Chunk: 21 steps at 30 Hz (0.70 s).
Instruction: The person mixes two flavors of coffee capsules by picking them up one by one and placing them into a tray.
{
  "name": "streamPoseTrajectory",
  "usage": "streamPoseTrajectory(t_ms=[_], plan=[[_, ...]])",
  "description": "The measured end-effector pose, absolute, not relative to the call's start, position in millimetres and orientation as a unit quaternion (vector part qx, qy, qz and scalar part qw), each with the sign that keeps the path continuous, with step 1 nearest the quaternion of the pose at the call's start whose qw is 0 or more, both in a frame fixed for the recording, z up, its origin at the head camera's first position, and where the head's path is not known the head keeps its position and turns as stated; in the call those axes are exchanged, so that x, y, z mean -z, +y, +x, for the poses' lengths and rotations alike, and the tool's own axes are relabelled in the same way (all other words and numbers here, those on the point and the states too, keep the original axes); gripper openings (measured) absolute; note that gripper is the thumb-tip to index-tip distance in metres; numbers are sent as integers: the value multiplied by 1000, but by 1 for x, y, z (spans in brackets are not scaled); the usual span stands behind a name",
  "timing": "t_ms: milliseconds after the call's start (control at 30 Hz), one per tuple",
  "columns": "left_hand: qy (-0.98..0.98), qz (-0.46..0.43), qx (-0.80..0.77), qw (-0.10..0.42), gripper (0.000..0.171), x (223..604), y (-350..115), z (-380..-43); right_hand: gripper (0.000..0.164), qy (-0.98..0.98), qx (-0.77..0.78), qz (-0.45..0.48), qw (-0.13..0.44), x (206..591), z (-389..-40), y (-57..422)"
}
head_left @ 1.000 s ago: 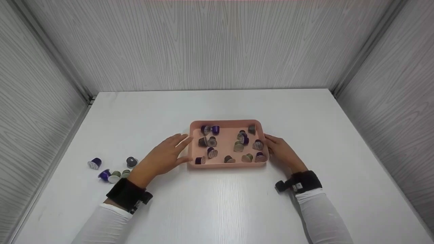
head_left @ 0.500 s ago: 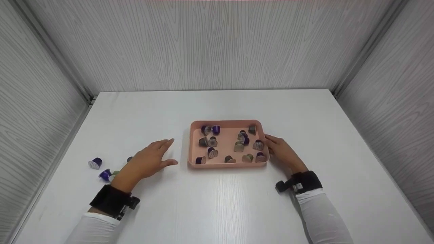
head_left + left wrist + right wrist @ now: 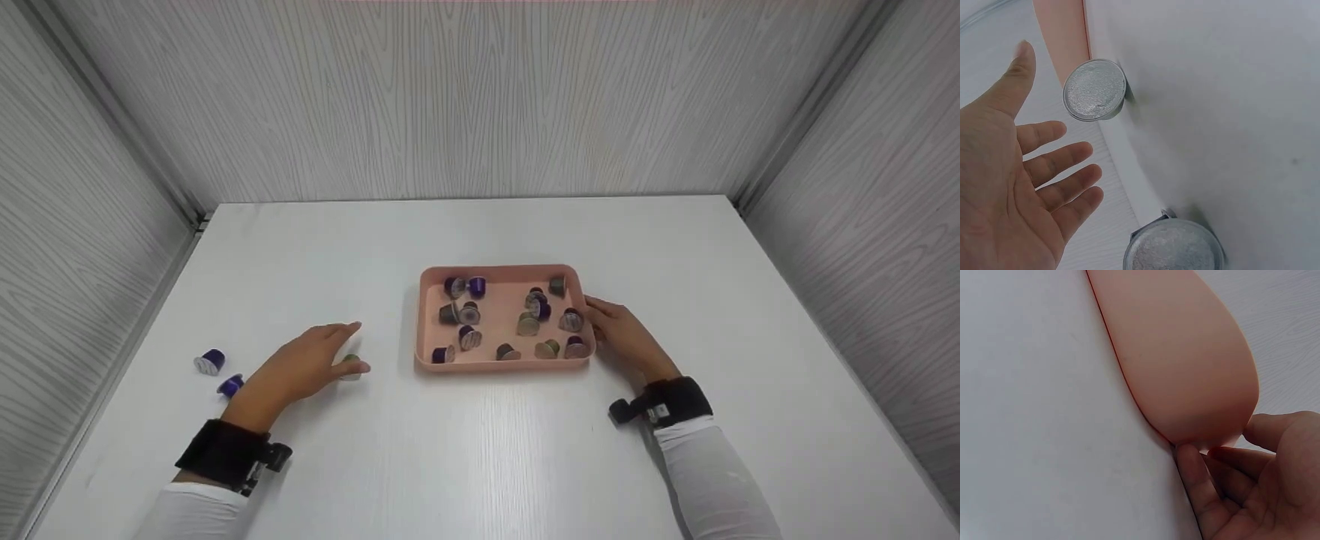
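Note:
My left hand [image 3: 300, 366] hovers over the left part of the table, fingers extended and thumb apart, palm empty in the left wrist view. Beside its thumb a green coffee capsule [image 3: 351, 369] shows, partly hidden. In the left wrist view, one foil-lidded capsule [image 3: 1095, 90] lies just past the fingertips and another capsule [image 3: 1174, 247] lies lower down. My right hand [image 3: 630, 341] holds the right end of the pink tray [image 3: 504, 367], its fingers bent against the end wall [image 3: 1185, 354] and the thumb near the rim. Several purple, grey and green capsules [image 3: 470, 338] lie in the tray.
Two purple capsules, one farther out [image 3: 210, 361] and one by the wrist [image 3: 230, 385], lie left of my left hand. The white table [image 3: 480, 457] is enclosed by a grey wood-grain back wall [image 3: 480, 97] and side walls.
My left hand has drawn back from the tray's left end, leftward and toward me, over the loose capsules. A green capsule now shows by its thumb. The right hand and tray stay put.

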<state>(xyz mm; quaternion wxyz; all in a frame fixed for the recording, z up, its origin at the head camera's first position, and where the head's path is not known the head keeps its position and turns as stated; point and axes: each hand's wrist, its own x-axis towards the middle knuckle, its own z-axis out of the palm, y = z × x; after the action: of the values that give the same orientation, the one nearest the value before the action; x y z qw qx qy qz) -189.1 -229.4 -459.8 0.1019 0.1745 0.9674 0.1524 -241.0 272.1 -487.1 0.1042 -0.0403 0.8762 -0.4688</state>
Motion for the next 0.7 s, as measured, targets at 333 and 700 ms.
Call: streamPoseTrajectory(t_ms=[333,700], plan=[[964,179,-160,112,76,462,-236,-184,53,875,472,-46,96,488,-240,272],[960,218,-144,100,55,464,-233,-185,57,863,490,-48,111,488,-240,272]])
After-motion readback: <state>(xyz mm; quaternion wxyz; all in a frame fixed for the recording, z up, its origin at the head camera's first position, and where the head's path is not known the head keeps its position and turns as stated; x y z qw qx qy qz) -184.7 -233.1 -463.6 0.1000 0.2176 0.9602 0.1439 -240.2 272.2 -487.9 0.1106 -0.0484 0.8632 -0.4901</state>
